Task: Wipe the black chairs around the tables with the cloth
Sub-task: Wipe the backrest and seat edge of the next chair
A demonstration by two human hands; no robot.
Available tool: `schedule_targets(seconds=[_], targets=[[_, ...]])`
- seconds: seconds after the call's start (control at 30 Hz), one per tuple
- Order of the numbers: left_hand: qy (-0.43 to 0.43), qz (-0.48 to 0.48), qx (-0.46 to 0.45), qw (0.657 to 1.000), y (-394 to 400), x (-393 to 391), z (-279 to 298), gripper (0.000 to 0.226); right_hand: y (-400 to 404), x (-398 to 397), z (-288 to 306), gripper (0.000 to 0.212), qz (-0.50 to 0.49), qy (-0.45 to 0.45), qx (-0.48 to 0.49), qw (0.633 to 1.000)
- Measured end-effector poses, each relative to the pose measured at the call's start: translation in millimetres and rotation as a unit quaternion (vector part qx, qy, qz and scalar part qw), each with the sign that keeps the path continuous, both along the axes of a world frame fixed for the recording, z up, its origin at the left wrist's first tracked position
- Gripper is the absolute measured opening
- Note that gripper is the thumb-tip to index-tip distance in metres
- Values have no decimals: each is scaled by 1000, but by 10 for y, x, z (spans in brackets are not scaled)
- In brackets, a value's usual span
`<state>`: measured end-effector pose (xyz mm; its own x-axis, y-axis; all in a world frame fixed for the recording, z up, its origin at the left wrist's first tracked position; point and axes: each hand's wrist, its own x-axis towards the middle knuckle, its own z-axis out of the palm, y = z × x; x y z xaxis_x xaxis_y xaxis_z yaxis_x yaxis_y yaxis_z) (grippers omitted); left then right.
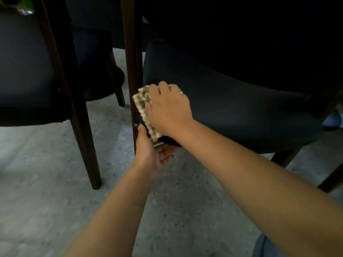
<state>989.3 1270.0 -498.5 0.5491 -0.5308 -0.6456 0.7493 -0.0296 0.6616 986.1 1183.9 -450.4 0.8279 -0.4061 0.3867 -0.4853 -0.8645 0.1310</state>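
A black padded chair (232, 108) with dark wooden legs fills the middle and right. My right hand (168, 106) lies flat on a pale waffle-textured cloth (143, 108) with green specks and presses it onto the seat's front left corner. My left hand (151, 154) is palm-up just below that corner, fingers relaxed under the seat's edge, its thumb touching the edge beside the cloth. The cloth's right part is hidden under my right hand.
A second black chair (26, 71) stands to the left, its wooden legs (81, 127) reaching the speckled grey floor (46, 201). A third chair sits behind. A dark table leg (130, 52) rises beside the cloth. Something blue (333, 119) lies at the right edge.
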Motion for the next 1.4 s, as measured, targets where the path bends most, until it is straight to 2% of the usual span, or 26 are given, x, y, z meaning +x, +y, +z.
schedule_targets(seconds=[0.17,0.33,0.43,0.57,0.73,0.87,0.97,1.07,1.2,1.3,1.4], targets=[[-1,2,5,1000,-26,-17,-13,77,-119,132,57,27,25,10,39,999],[5,26,14,1000,-67,-58,27,75,-72,66,49,47,57,-2,20,998],[16,31,10,999,-70,-77,40,77,-78,50,69,36,93,22,-14,995],[19,52,-1,998,-93,-115,59,74,-69,102,167,30,110,61,35,991],[52,60,-53,995,-115,-134,90,60,-11,112,193,33,79,40,79,993],[49,71,-48,995,-127,-122,79,55,16,23,162,35,54,-6,91,994],[45,69,-48,995,-157,-112,33,60,-81,-90,139,29,32,-34,80,996],[43,66,-46,996,-166,-102,-9,68,-208,-228,135,30,9,-23,84,996],[40,55,-41,997,-172,-124,2,66,-408,-494,163,37,-25,-5,113,993],[41,37,-57,997,-198,-205,26,59,-583,-738,185,38,-42,-5,120,992],[29,23,-69,997,-230,-292,34,42,-721,-947,193,34,-60,-8,111,992]])
